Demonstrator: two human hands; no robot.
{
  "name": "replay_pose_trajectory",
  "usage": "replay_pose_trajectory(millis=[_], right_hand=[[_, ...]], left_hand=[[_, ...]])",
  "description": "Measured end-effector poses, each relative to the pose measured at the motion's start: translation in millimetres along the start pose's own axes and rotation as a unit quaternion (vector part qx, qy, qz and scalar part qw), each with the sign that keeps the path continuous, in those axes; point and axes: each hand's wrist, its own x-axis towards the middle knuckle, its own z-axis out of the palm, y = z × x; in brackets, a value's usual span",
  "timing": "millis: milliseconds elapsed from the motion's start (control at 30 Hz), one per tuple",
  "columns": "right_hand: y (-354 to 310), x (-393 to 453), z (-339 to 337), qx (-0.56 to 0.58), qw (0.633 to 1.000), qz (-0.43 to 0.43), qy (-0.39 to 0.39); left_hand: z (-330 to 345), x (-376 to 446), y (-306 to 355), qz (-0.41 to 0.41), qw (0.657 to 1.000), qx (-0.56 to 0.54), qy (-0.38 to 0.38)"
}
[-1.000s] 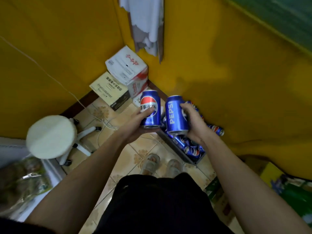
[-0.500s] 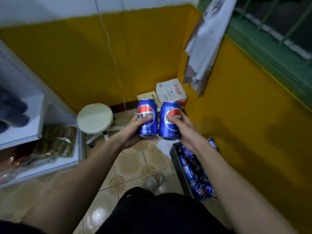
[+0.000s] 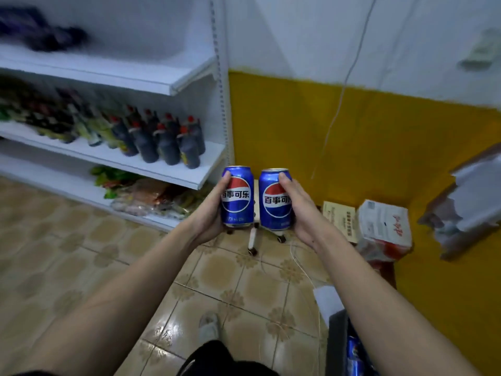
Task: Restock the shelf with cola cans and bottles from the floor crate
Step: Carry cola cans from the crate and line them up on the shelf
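Note:
My left hand (image 3: 210, 213) grips an upright blue cola can (image 3: 238, 198) at mid-frame. Close beside it, my right hand (image 3: 303, 213) grips a second blue cola can (image 3: 275, 202), also upright. The white shelf unit (image 3: 173, 169) stands to the left; its middle board carries dark bottles (image 3: 165, 139) with red caps, and its top board (image 3: 141, 77) is mostly bare at the right end. The dark floor crate (image 3: 337, 346) sits at the bottom right, partly hidden by my right forearm, with a blue can (image 3: 353, 351) visible inside.
Bagged snacks (image 3: 151, 196) lie on the lowest shelf. A stool's wheeled legs (image 3: 253, 240) show behind the cans. Cardboard boxes (image 3: 383, 229) sit in the yellow corner, and a white cable (image 3: 336, 112) hangs down the wall. The floor is tiled.
The view has swung left and up from the crate corner to the shelf. Both hands keep their cans, now held upright with logos facing me. The crate has slid to the bottom right.

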Motion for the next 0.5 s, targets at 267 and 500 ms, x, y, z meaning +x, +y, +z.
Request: replay_pose_trajectory(millis=[267,500], right_hand=[[7.2,63.0,163.4,-0.036,0.992,0.009,-0.120],[25.9,110.4,330.1,-0.066,0.978,0.018,-0.199]], left_hand=[[-137.7,-36.5,59.9,0.068,0.992,-0.025,0.101],[-274.1,-84.1,111.5,0.120,0.970,-0.060,0.201]])
